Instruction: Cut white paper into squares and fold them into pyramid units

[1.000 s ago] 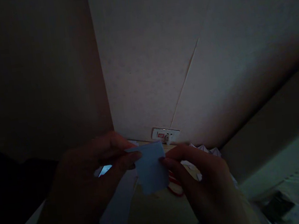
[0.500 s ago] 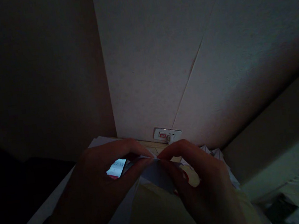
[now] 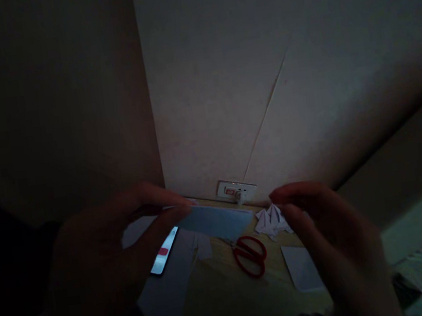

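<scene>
The scene is very dark. My left hand [image 3: 104, 265] pinches one end of a pale blue slip of paper [image 3: 215, 220] between thumb and fingers, holding it nearly flat above the table. My right hand [image 3: 335, 245] hovers to the right of the paper, apart from it, with its fingers curled together and nothing visible in them. Below the paper lie red-handled scissors [image 3: 250, 254] on the wooden table [image 3: 230, 300].
A lit phone [image 3: 164, 249] lies on a grey sheet [image 3: 167, 298] at the left. Folded white paper shapes [image 3: 269, 220] sit near the wall, and a white card [image 3: 302, 273] lies right of the scissors. A wall socket [image 3: 235, 190] is at the table's back edge.
Both hands were pinching the paper together; now my right hand has let go and moved right. My left hand keeps the paper, which now lies flatter and wider. The scissors have come into sight.
</scene>
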`<action>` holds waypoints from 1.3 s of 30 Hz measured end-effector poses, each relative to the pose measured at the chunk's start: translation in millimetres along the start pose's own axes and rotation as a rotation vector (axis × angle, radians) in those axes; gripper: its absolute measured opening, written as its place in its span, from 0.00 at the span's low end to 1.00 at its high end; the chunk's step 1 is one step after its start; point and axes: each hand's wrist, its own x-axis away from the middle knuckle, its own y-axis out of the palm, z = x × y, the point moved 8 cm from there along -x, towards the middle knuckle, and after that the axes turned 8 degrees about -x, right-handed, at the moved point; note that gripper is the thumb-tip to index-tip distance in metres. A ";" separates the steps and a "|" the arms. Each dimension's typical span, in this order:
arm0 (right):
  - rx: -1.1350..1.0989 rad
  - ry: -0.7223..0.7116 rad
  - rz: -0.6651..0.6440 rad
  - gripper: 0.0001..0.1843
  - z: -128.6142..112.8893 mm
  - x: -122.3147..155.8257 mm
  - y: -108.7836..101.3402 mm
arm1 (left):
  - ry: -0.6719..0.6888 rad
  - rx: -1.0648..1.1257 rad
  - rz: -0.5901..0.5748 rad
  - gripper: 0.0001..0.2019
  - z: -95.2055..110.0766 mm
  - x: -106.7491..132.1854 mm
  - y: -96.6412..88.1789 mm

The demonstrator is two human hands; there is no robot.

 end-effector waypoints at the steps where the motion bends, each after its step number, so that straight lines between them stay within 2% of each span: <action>1: -0.029 -0.007 -0.052 0.08 -4.7 0.9 6.9 | -0.021 0.023 -0.010 0.07 1.5 0.4 2.9; 3: -0.059 -0.006 -0.152 0.07 -14.3 2.2 20.9 | -0.043 0.064 -0.048 0.06 4.8 0.4 9.1; 5: -0.057 -0.019 -0.193 0.03 -22.6 2.0 28.4 | -0.021 0.072 -0.073 0.06 8.5 -1.4 11.9; 10: 0.035 -0.101 -0.162 0.07 -34.2 -2.2 26.0 | 0.121 -0.049 -0.232 0.03 16.5 -8.5 23.0; 12: 0.061 -0.133 -0.203 0.07 -38.2 -2.9 28.3 | 0.172 -0.051 -0.314 0.03 20.6 -8.1 29.9; 15: 0.083 -0.177 -0.271 0.06 -44.6 -2.6 35.2 | 0.220 -0.020 -0.357 0.04 26.3 -4.5 35.4; 22: 0.085 -0.214 -0.310 0.08 -51.2 0.8 46.9 | 0.292 -0.001 -0.312 0.05 32.4 2.5 36.5; 25: 0.082 -0.227 -0.301 0.09 -53.1 1.7 42.5 | 0.287 -0.024 -0.323 0.05 31.6 1.2 35.0; 28: 0.101 -0.226 -0.257 0.09 -53.1 2.1 30.8 | 0.254 -0.078 -0.279 0.05 25.6 -4.4 26.5; 30: 0.120 -0.216 -0.232 0.08 -51.4 3.2 22.7 | 0.207 -0.126 -0.244 0.06 18.2 -9.8 19.0; 33: 0.154 -0.147 -0.168 0.08 -43.6 4.0 10.8 | 0.033 -0.228 -0.124 0.07 0.3 -18.5 1.5; 35: 0.167 -0.105 -0.109 0.08 -38.2 3.4 5.2 | -0.051 -0.216 -0.068 0.08 -6.2 -20.1 -5.8; 37: 0.180 -0.107 -0.133 0.08 -36.0 2.8 10.0 | -0.052 -0.152 -0.099 0.11 -5.2 -18.7 -1.4; 39: 0.184 -0.172 -0.161 0.07 -39.7 2.2 17.0 | 0.013 -0.096 -0.219 0.13 1.3 -14.9 12.9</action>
